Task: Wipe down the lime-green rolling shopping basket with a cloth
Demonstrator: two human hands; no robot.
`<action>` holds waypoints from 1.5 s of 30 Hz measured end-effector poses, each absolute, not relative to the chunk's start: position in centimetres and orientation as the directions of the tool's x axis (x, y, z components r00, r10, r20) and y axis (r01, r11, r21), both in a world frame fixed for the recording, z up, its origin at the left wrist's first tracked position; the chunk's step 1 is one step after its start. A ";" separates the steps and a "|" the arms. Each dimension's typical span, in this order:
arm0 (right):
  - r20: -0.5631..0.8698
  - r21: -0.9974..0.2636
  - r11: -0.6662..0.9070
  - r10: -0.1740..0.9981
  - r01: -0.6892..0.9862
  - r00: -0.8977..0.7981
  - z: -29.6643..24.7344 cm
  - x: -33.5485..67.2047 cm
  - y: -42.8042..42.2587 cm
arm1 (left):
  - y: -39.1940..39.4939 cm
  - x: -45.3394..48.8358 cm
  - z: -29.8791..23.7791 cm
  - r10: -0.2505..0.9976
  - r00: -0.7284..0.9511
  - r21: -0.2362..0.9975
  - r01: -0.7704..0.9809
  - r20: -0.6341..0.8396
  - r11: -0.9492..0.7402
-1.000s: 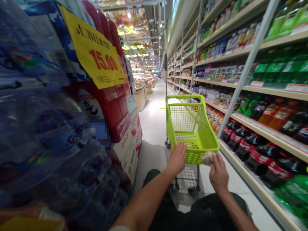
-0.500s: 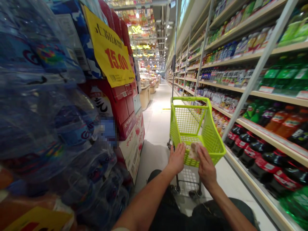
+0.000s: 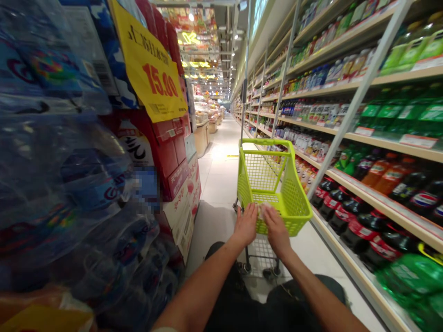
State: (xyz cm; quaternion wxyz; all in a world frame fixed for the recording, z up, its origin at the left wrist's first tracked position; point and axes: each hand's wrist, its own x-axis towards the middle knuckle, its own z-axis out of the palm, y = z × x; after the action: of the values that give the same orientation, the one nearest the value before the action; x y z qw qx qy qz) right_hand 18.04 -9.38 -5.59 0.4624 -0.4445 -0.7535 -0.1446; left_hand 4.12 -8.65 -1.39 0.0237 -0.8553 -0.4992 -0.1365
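A lime-green shopping cart [image 3: 294, 193] with a perforated plastic basket stands right in front of my knees. My left hand [image 3: 246, 225] rests at the left part of its near rim, with the fingers over the edge. A crumpled pale cloth [image 3: 265, 210] is pressed against that rim under the fingers of my right hand [image 3: 277, 229]. Most of the cloth is hidden by those fingers. Both hands lie close together, and the basket's floor [image 3: 265, 197] shows beyond them.
Shrink-wrapped water bottles [image 3: 90, 180] and stacked cartons [image 3: 173, 166] with a yellow price sign [image 3: 152, 69] crowd my left. Drink shelves [image 3: 374, 203] line the right side. A tiled aisle [image 3: 216, 173] runs ahead. A thin metal pole [image 3: 244, 92] rises by the cart.
My right hand has moved left along the near rim with the cloth, closer to my left hand. My left hand stays at the rim. The view has shifted slightly to the right.
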 end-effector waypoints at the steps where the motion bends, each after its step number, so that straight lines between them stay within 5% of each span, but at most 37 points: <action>1: 0.815 -0.175 0.571 0.541 0.802 -0.208 -5.5 17.9 -8.9 | -8.7 4.3 -1.4 0.843 0.471 0.075 0.861 0.259 -0.504; 6: 0.755 -0.082 0.547 0.580 0.833 -0.307 -5.8 24.6 -8.6 | -8.5 4.2 -1.7 0.821 0.494 0.004 0.856 0.287 -0.517; 11: 0.785 -0.219 0.237 0.619 0.947 0.026 -4.1 32.2 -9.6 | -8.6 5.5 -1.7 0.821 0.489 0.034 0.853 0.294 -0.520; 19: 0.719 -0.203 0.508 0.658 0.837 -0.225 -5.9 20.9 -8.3 | -9.0 5.9 -1.2 0.797 0.538 0.047 0.820 0.276 -0.570; 26: 0.743 -0.235 0.274 0.669 0.932 -0.009 -4.4 28.9 -9.4 | -8.7 5.8 -2.0 0.823 0.479 0.054 0.855 0.305 -0.517; 33: 0.706 -0.196 0.477 0.675 0.857 -0.215 -5.8 21.9 -8.8 | -9.4 5.9 -1.5 0.800 0.522 0.057 0.827 0.296 -0.560; 40: 0.721 -0.271 0.273 0.693 0.923 0.007 -4.3 29.2 -9.4 | -9.4 6.3 -1.5 0.823 0.487 0.142 0.829 0.294 -0.541; 45: 0.712 -0.264 0.445 0.689 0.856 -0.139 -5.9 21.5 -9.2 | -9.5 6.5 -1.9 0.817 0.490 0.132 0.828 0.304 -0.545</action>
State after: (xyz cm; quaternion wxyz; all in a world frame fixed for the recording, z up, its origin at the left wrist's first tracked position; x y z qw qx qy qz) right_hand 21.48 -9.16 -5.93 0.4047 -0.5166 -0.7475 -0.1030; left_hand 6.50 -9.46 -1.88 0.0160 -0.8628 -0.4767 -0.1674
